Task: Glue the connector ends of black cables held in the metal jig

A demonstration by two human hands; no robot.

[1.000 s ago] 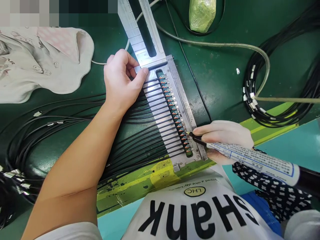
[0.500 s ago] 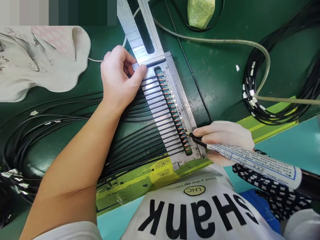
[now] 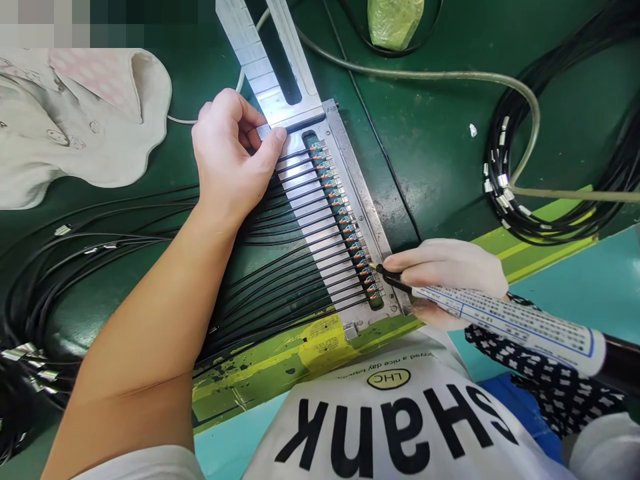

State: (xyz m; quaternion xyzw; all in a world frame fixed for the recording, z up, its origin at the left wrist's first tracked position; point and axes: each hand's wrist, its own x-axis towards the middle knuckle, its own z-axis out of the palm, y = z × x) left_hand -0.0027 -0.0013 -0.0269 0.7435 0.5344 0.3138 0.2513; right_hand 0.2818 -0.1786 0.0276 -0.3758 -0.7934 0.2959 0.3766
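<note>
A metal jig (image 3: 350, 173) lies on the green bench with several black cables (image 3: 280, 267) clamped side by side, their coloured wire ends (image 3: 345, 223) in a row. My left hand (image 3: 233, 157) rests on the cables at the jig's far end, fingers curled, thumb and forefinger pinched on a small metal tab. My right hand (image 3: 447, 273), in a white glove, grips a pen-like tool (image 3: 500, 313) with a printed label. Its dark tip (image 3: 379, 268) touches the wire ends near the jig's near end.
A coil of black cables (image 3: 545, 173) with metal ferrules lies at the right, crossed by a pale hose (image 3: 450, 77). More cables and ferrules (image 3: 30, 360) spread at the left. A white cloth (image 3: 75, 127) lies far left, a green wrapped bundle (image 3: 395, 23) at the top.
The view has drifted slightly, so everything sits a little up and left. Both hands keep their places on the jig; the tool tip stays at the near wire ends.
</note>
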